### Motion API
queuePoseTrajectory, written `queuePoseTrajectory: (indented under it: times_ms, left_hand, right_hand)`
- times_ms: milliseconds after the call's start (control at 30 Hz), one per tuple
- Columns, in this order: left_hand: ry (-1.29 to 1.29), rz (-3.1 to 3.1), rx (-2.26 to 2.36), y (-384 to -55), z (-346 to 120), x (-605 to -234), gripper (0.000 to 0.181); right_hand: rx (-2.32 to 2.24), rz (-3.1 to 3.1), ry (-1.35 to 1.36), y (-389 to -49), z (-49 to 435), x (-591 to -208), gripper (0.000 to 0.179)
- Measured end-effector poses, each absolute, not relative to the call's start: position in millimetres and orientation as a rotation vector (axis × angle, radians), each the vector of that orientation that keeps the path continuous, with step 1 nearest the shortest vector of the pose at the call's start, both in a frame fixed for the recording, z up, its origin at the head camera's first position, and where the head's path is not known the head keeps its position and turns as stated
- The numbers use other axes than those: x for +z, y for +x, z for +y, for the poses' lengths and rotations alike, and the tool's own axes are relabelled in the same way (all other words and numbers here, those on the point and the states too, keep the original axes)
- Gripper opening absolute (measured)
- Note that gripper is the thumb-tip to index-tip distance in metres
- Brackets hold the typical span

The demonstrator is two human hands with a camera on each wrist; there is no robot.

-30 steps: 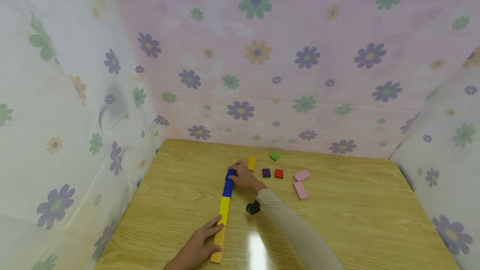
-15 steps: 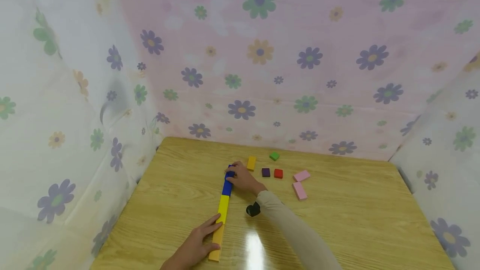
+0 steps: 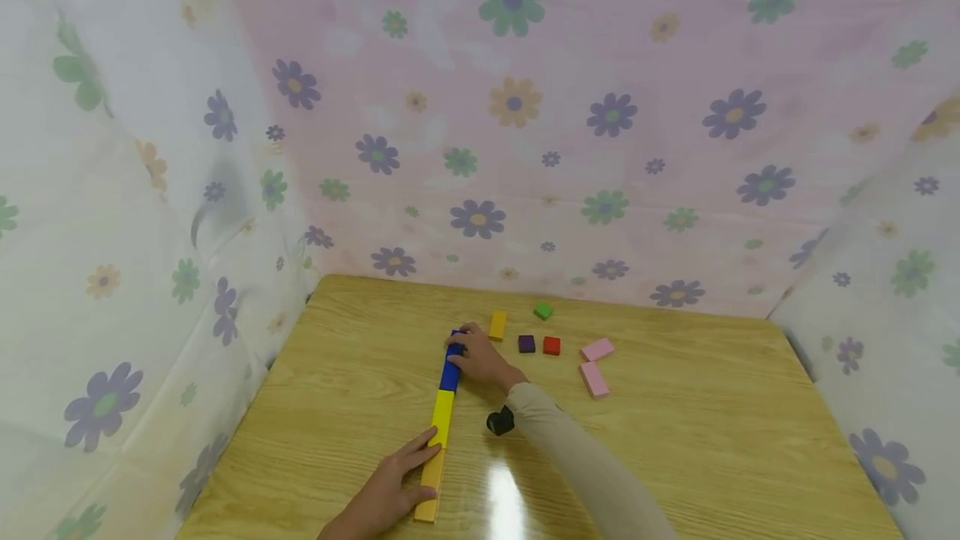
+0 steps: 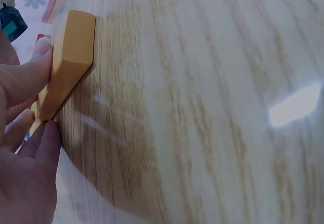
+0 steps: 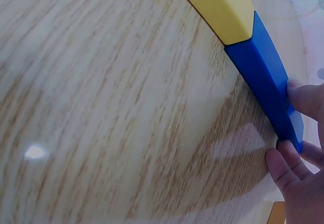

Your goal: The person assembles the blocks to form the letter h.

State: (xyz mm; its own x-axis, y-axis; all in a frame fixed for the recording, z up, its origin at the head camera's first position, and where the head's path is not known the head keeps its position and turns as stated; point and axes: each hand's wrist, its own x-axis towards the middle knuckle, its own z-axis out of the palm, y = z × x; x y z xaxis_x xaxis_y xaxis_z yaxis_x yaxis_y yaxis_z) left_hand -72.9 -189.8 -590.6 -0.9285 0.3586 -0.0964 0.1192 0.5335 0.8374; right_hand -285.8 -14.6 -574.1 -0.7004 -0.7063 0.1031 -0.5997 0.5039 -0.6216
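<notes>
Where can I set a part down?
Bare table left of the block row, from left hand to floral sheet; also right of the pink blocks. Crowded: right of the row's far end: right hand, amber block, purple block, red block, green block.

A row of blocks point(image 3: 442, 417) runs front-to-back on the desk point(image 3: 712, 423); loose blocks point(image 3: 552, 346) (six of them) lie right of its far end.
</notes>
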Motion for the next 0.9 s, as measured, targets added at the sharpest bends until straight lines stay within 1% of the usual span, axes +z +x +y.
queuePoseTrajectory:
  times_ms: [167, 467, 700, 900]
  left_hand:
    - [0.377, 2.495, 1.343, -75.8, -188.9, -590.3, 0.062]
    - [0.392, 2.473, 1.345, -76.8, -190.1, -588.7, 0.063]
    - [0.435, 2.493, 1.358, -77.1, -190.7, -587.6, 0.062]
    - [0.406, 2.483, 1.355, -76.1, -190.5, -588.3, 0.062]
  right_hand:
    - [-0.939, 2.596, -1.085, -286.4, -14.7, -575.4, 0.028]
    - [-0.904, 2.604, -1.104, -285.2, -16.0, -578.5, 0.028]
    - [-0.961, 2.599, -1.163, -287.1, -13.5, -580.7, 0.028]
    - [-0.949, 2.604, -1.245, -282.2, -10.1, -578.2, 0.030]
